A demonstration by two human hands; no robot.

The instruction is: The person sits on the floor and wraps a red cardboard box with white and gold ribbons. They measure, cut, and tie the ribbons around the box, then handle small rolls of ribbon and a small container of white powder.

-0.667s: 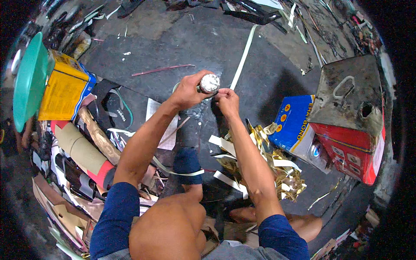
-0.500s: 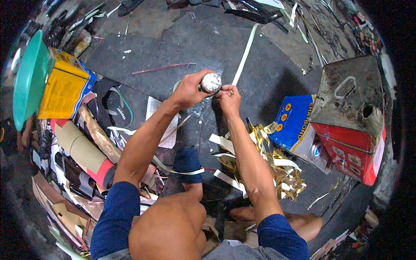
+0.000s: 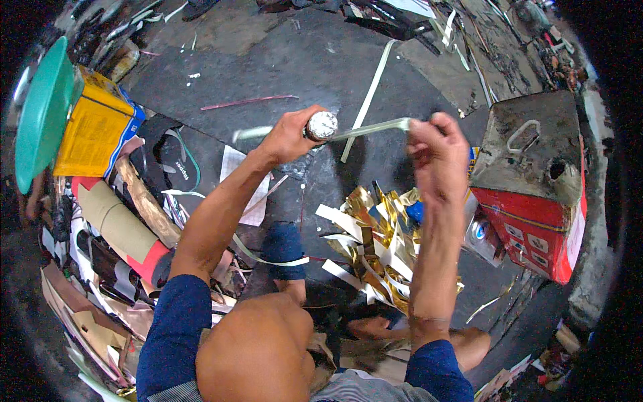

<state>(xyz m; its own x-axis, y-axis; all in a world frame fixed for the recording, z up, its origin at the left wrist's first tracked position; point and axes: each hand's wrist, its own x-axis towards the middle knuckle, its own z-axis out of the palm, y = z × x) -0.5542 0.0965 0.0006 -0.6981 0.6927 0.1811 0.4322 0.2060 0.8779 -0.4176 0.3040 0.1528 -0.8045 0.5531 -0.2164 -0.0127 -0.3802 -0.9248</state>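
Note:
My left hand (image 3: 293, 136) is wrapped round a short upright cylinder (image 3: 323, 125) with a whitish, worn top. Its kind I cannot make out. My right hand (image 3: 439, 151), partly blurred, pinches the end of a pale green-white strip (image 3: 378, 126). This strip stretches from beside the cylinder out to my right fingers, and a pale piece (image 3: 252, 133) shows on the other side of my left hand. Whether the strip passes under the cylinder is hidden. A second pale strip (image 3: 367, 100) lies on the dark floor sheet (image 3: 268, 74) behind them.
Gold and white strips (image 3: 375, 248) lie in a heap near my legs. At right stands a red metal can (image 3: 529, 228) with a grey top. A yellow can (image 3: 96, 127) with a green basin (image 3: 45, 114) stands left, near a flip-flop (image 3: 179, 161) and cardboard scraps (image 3: 110, 221).
My right hand has moved from beside the cylinder out to the right and nearer me, drawing the strip straight. My left hand and the cylinder have stayed nearly in place.

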